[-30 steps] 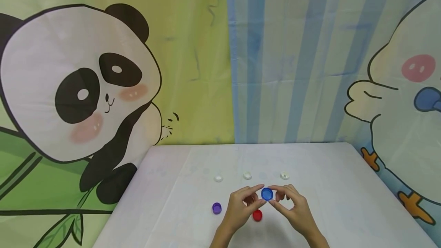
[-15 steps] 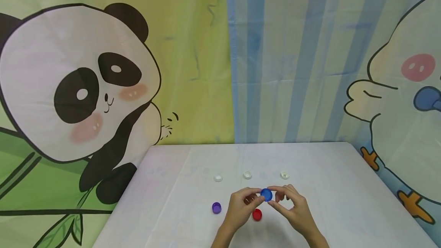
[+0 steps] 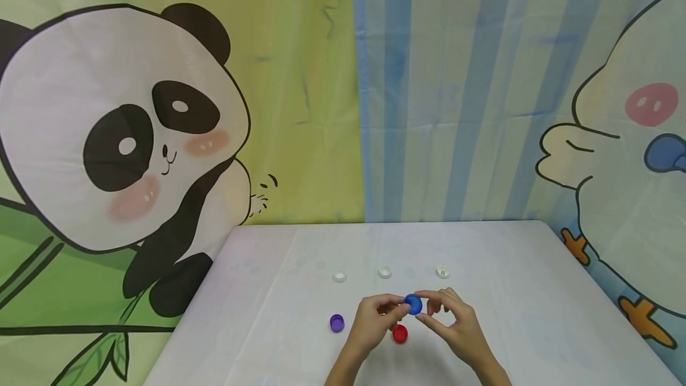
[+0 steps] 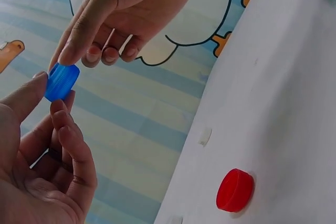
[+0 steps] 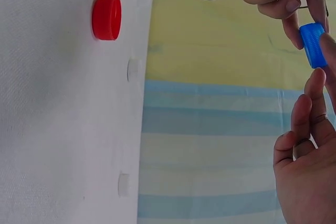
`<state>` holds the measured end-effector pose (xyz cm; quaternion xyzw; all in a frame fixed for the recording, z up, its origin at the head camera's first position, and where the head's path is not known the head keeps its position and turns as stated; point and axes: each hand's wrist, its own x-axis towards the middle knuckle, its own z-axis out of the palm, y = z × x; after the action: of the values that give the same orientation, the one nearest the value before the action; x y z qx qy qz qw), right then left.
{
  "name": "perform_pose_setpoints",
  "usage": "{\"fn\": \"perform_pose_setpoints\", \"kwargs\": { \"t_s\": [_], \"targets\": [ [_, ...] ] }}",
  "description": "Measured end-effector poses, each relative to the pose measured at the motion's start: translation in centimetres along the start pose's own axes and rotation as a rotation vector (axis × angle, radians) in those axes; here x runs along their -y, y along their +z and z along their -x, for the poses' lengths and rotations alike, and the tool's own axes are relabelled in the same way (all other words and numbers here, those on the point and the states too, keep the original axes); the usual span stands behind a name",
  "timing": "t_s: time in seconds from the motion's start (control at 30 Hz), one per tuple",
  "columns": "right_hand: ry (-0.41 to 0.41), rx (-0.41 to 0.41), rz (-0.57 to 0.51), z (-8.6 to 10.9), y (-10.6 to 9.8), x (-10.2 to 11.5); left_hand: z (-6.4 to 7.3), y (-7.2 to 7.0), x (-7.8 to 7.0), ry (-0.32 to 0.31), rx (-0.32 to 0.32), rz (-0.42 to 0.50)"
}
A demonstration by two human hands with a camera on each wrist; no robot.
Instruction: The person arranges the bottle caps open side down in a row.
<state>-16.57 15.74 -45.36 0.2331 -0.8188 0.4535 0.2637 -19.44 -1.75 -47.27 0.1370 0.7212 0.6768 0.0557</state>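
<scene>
Between my two hands a blue bottle cap is held up off the table, its ribbed side showing in the left wrist view. My left hand pinches its left side between thumb and fingers. From the other side, my right hand pinches it too, index finger along the top and thumb at the bottom edge. Below the hands a red bottle cap lies on the table, close to the left hand. A purple bottle cap, hollow side up, lies to the left of that hand.
Beyond the hands, three small whitish caps lie in a row: a left one, a middle one and a right one. They rest on a white-covered table. A cartoon-printed curtain hangs behind it.
The blue cap has shifted slightly left and down and is turned a little between the fingers. Both hands still hold it; the caps on the table have not moved.
</scene>
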Motion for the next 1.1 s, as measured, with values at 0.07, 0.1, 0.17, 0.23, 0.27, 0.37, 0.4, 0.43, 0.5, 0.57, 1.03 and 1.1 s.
{"fn": "perform_pose_setpoints", "kwargs": {
  "t_s": [0.07,0.1,0.17,0.23,0.27,0.37,0.4,0.43,0.5,0.57,1.03,1.1],
  "targets": [
    [0.003,0.004,0.008,0.0,0.0,-0.1,-0.3,0.0,0.6,-0.023,0.002,0.013],
    [0.009,0.006,0.012,0.0,0.0,-0.1,-0.4,0.0,0.8,-0.035,0.002,0.015],
    [0.020,0.010,0.016,0.0,0.0,-0.1,-0.5,0.0,0.9,-0.041,0.002,0.017],
    [0.013,0.012,0.012,0.3,0.2,-1.0,-0.5,-0.1,1.0,-0.042,0.005,0.007],
    [0.015,0.013,0.011,0.4,0.3,-1.5,-0.5,-0.1,1.0,-0.043,0.005,0.003],
    [0.020,0.017,0.010,0.9,0.7,-3.1,-0.6,-0.2,1.0,-0.050,0.004,-0.012],
    [0.023,0.019,0.011,1.0,0.8,-3.5,-0.6,-0.2,1.1,-0.053,0.001,-0.016],
    [0.034,0.020,0.016,1.0,0.9,-3.5,-0.6,-0.2,1.0,-0.056,-0.003,-0.020],
    [0.038,0.017,0.024,1.0,0.8,-3.3,-0.6,-0.1,1.1,-0.058,-0.013,-0.028],
    [0.027,0.003,0.022,0.8,0.8,-2.8,-0.7,-0.1,1.1,-0.056,-0.023,-0.037],
    [0.122,0.049,-0.019,0.3,0.3,-0.3,-0.6,0.0,1.2,0.179,-0.112,-0.139],
    [0.124,0.066,-0.035,0.4,0.3,-0.4,-0.3,0.0,0.5,0.258,-0.131,-0.151]
  ]
}}
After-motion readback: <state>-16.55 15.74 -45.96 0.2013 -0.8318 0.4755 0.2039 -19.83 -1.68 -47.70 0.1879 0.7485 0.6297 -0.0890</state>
